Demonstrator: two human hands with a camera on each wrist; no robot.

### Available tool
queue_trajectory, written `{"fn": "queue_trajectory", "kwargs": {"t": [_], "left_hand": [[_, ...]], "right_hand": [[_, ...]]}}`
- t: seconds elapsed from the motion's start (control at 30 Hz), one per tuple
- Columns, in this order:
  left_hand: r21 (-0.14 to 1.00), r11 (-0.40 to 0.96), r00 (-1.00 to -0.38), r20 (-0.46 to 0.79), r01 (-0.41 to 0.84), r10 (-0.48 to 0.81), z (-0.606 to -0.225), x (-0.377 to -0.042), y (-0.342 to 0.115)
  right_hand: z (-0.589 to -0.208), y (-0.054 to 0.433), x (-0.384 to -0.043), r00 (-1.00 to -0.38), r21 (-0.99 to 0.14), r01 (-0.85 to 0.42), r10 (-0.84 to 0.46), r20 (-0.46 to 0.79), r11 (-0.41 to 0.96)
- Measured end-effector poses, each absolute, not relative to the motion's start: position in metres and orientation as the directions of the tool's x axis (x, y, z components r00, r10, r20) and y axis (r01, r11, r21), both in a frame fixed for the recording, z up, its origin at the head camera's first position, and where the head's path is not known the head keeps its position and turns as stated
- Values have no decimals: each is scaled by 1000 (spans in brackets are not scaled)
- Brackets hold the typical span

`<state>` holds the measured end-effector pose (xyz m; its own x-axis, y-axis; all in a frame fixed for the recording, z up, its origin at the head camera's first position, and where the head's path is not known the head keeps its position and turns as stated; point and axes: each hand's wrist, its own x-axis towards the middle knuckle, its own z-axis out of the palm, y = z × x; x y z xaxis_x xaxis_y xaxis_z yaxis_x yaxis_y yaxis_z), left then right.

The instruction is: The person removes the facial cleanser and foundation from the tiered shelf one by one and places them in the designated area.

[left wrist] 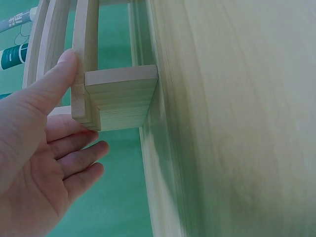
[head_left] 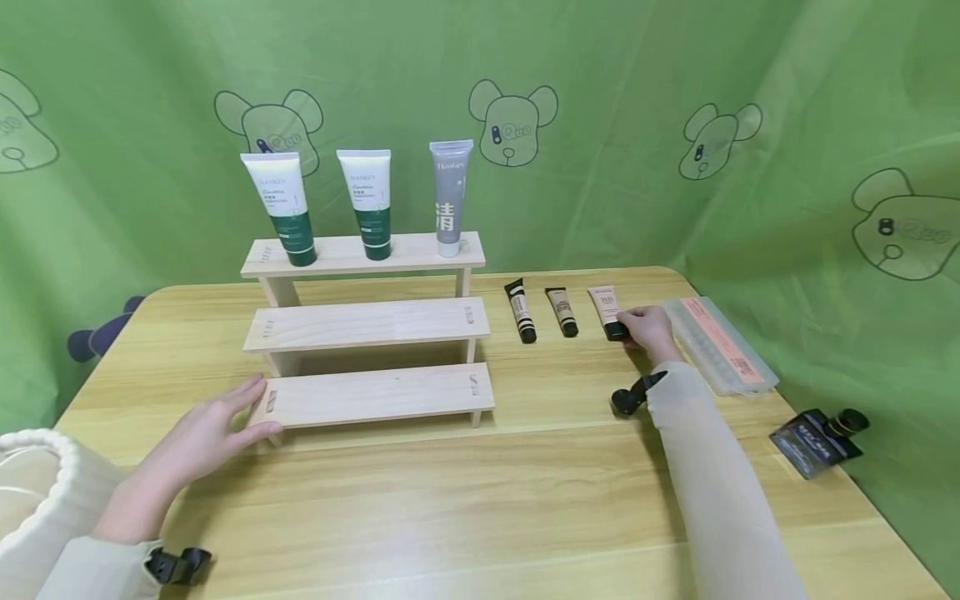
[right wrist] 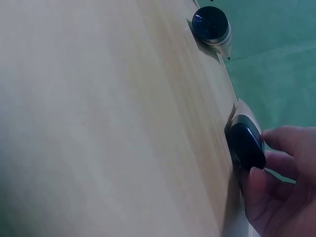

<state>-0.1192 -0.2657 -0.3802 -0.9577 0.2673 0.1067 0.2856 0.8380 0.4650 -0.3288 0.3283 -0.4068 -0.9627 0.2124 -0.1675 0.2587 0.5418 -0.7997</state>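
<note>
1. A green curtain (head_left: 600, 108) printed with outlined bear heads forms the background.
2. In front of it spreads a pale wood-grain table (head_left: 465, 508).
3. A three-tier wooden stand (head_left: 367, 323) occupies the table's left half.
4. At the left edge, partly out of view, is a white container (head_left: 71, 467) with a ruffled rim.
5. A translucent case (head_left: 723, 350) with a pink label lies on the right, by the curtain.
6. The left hand (head_left: 213, 433) touches the left end of the lowest tier, thumb at its front edge, the other fingers loosely extended.
7. The right hand (head_left: 648, 327) pinches the pink tube's black cap (right wrist: 248, 146) between thumb and fingers.
8. Two white-and-green tubes (head_left: 367, 204) and one grey tube (head_left: 450, 200) stand cap-down on the top tier.
9. A dark pouch (head_left: 806, 443) with a black cap lies near the table's right edge.
10. Right of the stand, a row of small tubes lies on the table: a black-ended tube (head_left: 522, 312), a tan tube (head_left: 562, 312) and, nearest the case, the pink tube (head_left: 607, 307).
</note>
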Motion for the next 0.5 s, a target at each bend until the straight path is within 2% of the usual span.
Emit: {"fn": "queue_trajectory", "kwargs": {"t": [0.5], "left_hand": [[461,840,-958,116,286,263,-380,-118,-266]], "right_hand": [[-407,329,-330,-958,-786,273,233,-168,554]]}}
